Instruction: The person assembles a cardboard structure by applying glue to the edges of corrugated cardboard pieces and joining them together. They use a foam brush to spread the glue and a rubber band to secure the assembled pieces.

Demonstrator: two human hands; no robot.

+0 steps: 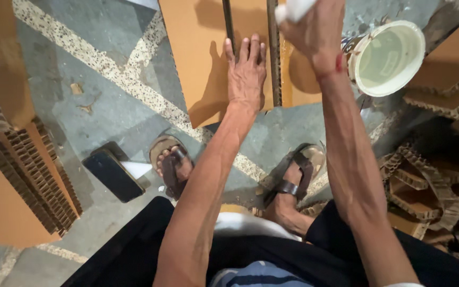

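Observation:
My left hand (246, 72) lies flat, fingers together, on a brown cardboard sheet (197, 58) spread on the floor ahead of my feet. Two dark narrow strips (274, 58) run lengthwise along the sheet, one on each side of that hand. My right hand (314, 29) hovers over the sheet's right part, closed around a white object (293, 8) that sticks out at the top edge of the view. Just right of it stands a white bucket (389, 56) holding pale liquid.
Stacks of corrugated honeycomb cardboard (22, 175) stand at the left, and more pieces (431, 180) pile up at the right. A dark phone (113, 174) lies on the floor near my sandalled left foot (172, 165). The floor is grey stone with speckled bands.

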